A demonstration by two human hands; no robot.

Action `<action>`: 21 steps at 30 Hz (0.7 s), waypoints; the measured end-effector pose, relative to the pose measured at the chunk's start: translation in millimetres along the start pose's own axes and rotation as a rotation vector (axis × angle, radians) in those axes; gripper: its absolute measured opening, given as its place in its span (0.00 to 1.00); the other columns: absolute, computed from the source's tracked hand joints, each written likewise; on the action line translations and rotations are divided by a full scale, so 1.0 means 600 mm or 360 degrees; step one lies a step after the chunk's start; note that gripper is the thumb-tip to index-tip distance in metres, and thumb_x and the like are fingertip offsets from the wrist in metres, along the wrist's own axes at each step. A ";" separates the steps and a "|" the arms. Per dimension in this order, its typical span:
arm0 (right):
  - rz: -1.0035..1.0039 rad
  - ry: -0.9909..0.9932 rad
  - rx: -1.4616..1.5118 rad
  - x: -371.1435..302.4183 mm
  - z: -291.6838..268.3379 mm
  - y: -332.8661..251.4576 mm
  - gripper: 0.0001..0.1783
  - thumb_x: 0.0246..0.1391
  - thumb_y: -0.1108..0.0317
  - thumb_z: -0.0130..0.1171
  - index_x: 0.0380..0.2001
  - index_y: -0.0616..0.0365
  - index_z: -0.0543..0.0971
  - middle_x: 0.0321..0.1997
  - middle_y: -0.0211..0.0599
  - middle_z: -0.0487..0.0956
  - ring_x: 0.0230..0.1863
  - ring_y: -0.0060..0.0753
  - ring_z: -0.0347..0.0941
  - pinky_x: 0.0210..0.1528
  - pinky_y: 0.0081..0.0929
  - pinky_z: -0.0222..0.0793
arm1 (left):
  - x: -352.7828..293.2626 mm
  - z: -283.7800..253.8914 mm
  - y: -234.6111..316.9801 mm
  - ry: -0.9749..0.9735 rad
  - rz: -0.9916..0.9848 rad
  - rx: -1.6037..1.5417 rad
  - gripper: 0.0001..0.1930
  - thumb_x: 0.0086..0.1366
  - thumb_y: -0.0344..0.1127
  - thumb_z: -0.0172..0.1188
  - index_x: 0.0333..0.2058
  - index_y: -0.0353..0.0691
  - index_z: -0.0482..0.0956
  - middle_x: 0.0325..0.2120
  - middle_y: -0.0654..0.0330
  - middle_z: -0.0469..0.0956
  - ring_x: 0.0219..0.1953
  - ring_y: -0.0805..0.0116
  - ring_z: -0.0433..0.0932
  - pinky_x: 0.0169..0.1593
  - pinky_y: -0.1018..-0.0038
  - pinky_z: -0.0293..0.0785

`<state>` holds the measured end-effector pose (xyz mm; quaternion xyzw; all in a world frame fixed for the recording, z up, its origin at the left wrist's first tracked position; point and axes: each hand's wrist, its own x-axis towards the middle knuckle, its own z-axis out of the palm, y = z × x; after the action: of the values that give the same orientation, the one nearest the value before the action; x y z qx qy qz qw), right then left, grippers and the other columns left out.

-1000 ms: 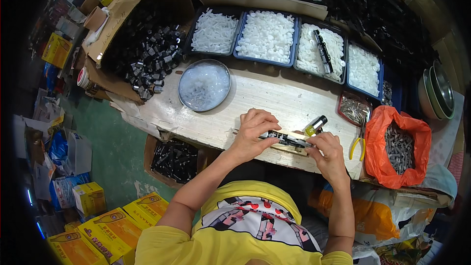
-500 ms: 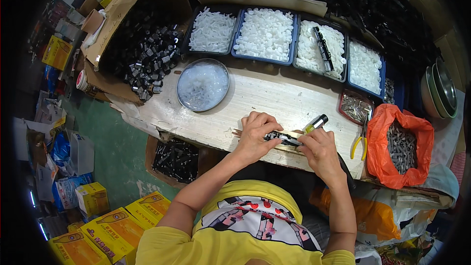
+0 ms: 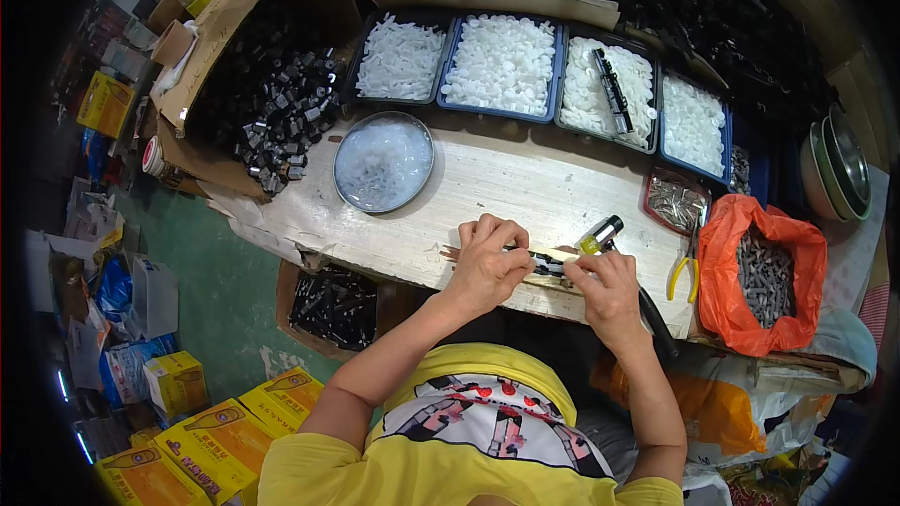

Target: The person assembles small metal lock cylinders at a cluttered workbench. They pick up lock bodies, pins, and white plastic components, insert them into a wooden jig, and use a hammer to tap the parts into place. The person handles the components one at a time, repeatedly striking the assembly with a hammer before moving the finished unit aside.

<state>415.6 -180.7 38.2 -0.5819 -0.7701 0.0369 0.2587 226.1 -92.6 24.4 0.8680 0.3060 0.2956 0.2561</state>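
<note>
Head view: you are working at a pale bench (image 3: 497,178), with an open cardboard box (image 3: 225,28) of dark, shiny pieces standing at its left. Four trays (image 3: 497,113) of white pieces are lining the far side, and an orange-red bag (image 3: 722,295) of grey parts is standing at the right. A round dish (image 3: 384,201) is sitting before the trays. Your left hand (image 3: 486,270) and right hand (image 3: 609,289) are facing each other over a pale wooden holder (image 3: 544,284) near the bench's front edge. Yellow-handled pliers (image 3: 695,279) are lying beside the bag; a tube (image 3: 600,236) with a yellow-green section is lying just beyond your right hand. Between your hands, a black part (image 3: 548,265) is lying along the holder; each hand's thumb and fingers are clamping one end, partly hiding it.
</note>
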 end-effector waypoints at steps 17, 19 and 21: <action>-0.0035 -0.0335 0.0071 0.070 -0.034 0.046 0.18 0.33 0.82 0.53 0.32 0.54 0.78 0.34 0.33 0.73 0.37 0.34 0.67 0.39 0.31 0.58 | -0.001 -0.002 -0.004 -0.0007 0.0018 -0.0025 0.04 0.43 0.29 0.63 0.21 0.45 0.77 0.30 0.68 0.71 0.37 0.66 0.65 0.42 0.68 0.52; -0.0051 -0.0032 -0.0093 0.121 -0.036 0.088 0.18 0.33 0.83 0.52 0.31 0.54 0.78 0.33 0.33 0.72 0.38 0.34 0.67 0.39 0.32 0.57 | -0.004 -0.001 -0.001 0.0008 0.0037 0.0004 0.05 0.43 0.30 0.63 0.21 0.45 0.77 0.30 0.67 0.71 0.37 0.66 0.66 0.42 0.68 0.53; 0.0016 0.0281 -0.0268 0.180 -0.050 0.129 0.17 0.33 0.82 0.52 0.30 0.54 0.78 0.32 0.32 0.72 0.37 0.34 0.67 0.38 0.32 0.57 | -0.005 0.000 -0.002 0.0043 0.0048 0.0031 0.05 0.43 0.30 0.64 0.22 0.46 0.77 0.30 0.68 0.71 0.37 0.66 0.66 0.42 0.68 0.53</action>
<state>476.6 -64.3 74.6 -0.6065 -0.7417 -0.0779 0.2755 223.9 -94.0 22.5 0.8710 0.2990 0.3081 0.2389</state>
